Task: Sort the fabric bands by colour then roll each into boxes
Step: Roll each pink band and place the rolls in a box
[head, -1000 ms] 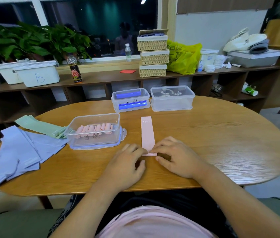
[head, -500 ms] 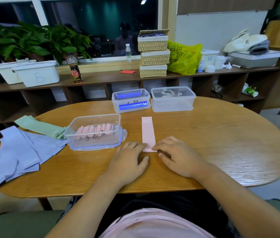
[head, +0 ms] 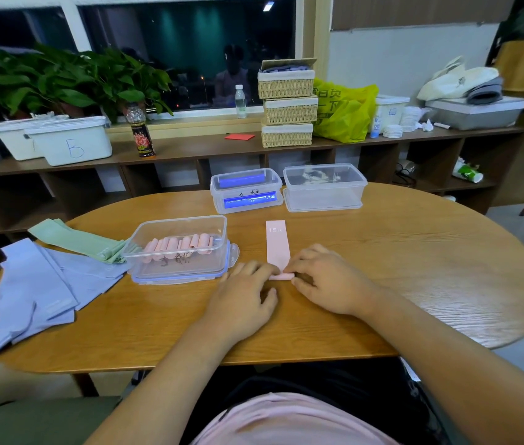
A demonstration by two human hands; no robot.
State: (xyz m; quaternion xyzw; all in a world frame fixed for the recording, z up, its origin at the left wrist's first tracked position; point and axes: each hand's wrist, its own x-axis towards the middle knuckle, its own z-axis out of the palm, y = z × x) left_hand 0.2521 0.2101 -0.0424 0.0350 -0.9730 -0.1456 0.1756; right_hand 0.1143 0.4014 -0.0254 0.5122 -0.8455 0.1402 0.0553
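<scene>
In the grip, pink band (head: 277, 245): pale pink, white print at far end. Left of grip, clear box (head: 177, 220) on blue lid (head: 183, 279), pink rolls (head: 178, 247) inside. Farther left, green bands (head: 74, 237) pale mint, lavender-blue bands (head: 35, 284). Table (head: 414, 268) orange-brown woodgrain.

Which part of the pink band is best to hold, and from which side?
Probably the rolled near end of the pink band, pinched from both sides, as left hand and right hand do: it is thick, while the rest lies flat on the table.
</scene>
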